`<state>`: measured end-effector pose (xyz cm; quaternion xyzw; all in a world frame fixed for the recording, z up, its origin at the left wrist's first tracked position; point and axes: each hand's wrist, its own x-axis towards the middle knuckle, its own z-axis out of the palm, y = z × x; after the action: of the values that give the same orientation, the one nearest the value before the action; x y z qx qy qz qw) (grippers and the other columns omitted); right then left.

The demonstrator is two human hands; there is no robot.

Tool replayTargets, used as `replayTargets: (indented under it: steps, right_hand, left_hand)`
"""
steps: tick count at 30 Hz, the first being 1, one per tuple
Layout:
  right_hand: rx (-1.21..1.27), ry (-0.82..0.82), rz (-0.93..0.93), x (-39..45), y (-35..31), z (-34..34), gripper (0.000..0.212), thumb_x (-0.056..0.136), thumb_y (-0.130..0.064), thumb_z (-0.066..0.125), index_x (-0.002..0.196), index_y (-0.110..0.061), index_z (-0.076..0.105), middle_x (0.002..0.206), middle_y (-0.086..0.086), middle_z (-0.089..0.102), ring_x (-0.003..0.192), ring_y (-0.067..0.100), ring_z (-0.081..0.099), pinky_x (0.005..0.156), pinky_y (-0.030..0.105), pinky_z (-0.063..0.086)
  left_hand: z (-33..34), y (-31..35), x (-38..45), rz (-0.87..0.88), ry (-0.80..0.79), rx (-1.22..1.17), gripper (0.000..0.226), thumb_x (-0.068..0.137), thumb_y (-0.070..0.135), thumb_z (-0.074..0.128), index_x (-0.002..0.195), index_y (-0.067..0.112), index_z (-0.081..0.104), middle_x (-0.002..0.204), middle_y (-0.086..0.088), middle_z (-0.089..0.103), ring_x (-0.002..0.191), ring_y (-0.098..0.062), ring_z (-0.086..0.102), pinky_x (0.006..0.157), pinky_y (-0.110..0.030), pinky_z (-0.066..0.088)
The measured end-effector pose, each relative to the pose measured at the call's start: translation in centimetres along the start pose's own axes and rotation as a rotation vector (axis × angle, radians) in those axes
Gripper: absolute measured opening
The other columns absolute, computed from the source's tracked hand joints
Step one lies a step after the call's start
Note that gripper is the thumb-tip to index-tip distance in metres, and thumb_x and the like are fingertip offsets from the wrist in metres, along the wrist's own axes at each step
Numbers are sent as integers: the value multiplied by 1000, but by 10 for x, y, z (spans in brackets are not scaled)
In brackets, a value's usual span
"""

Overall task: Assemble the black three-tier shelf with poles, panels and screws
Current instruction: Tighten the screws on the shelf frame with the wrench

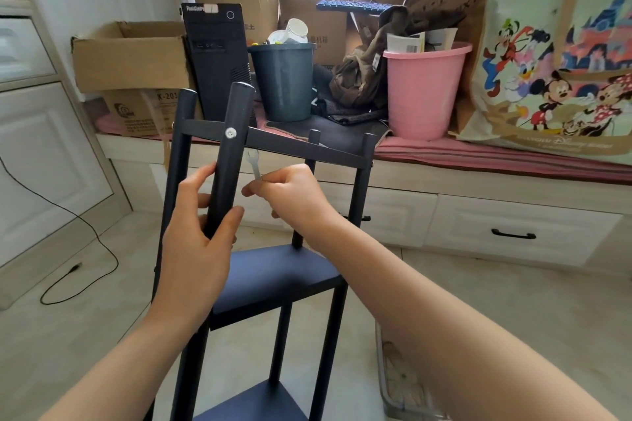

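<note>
The black shelf stands upright on the floor in front of me, with a top panel [290, 147], a middle panel [273, 280] and a lower panel [253, 403] fixed between black poles. My left hand [198, 232] grips the near front pole [227, 161] below the top panel. A silver screw [230, 133] sits in that pole at the level of the top panel. My right hand [290, 195] pinches a small flat silver wrench [253, 166], whose open end points up just under the top panel.
A window seat behind the shelf holds cardboard boxes [130, 55], a black computer tower [219, 58], a dark bin [282, 79], a pink bucket [424, 92] and a cartoon-print bag [561, 61]. A black cable [68, 236] lies on the floor at left. White drawers [513, 232] run below the seat.
</note>
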<state>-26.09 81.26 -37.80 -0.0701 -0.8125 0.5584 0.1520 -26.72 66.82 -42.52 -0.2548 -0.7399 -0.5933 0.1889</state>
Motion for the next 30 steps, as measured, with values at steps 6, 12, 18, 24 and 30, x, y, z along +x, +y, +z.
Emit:
replayTargets:
  steps: [6,12,18,24,30]
  right_hand:
    - [-5,2,-41,2,-6,-7,21,94,-21,60,98,-14,78,80,-6,65,72,7,52,71,28,45]
    - [117,-64,-17,1,-10,-10,20,98,-16,57,106,-9,74,67,0,71,51,3,50,56,18,47]
    - [64,-11,-86,4,-7,-5,19,95,-21,63,100,-12,79,66,-8,68,60,1,53,65,24,43]
    - [46,-25,-144,9,-2,-4,14,91,-21,68,100,-18,79,58,-22,61,58,-6,54,61,18,41]
    - [155,116,-251,8,7,13,19,92,-13,67,108,-8,76,97,0,75,92,7,68,85,21,53]
  left_hand:
    - [-1,-1,0,-1,1,3,57,96,19,63,140,46,41,92,15,58,72,-19,62,74,-40,55]
    - [-1,1,0,13,-20,8,57,97,19,62,137,53,40,92,26,58,83,-22,64,78,-39,54]
    - [-2,-1,0,7,-14,-8,58,96,16,63,138,50,41,90,27,58,79,-21,63,77,-38,54]
    - [-5,1,-1,-5,-9,-3,58,96,14,64,137,50,42,87,19,58,72,-24,61,74,-43,55]
    - [-7,2,-2,1,-11,-6,59,96,14,63,137,50,42,87,22,58,67,-19,60,69,-34,54]
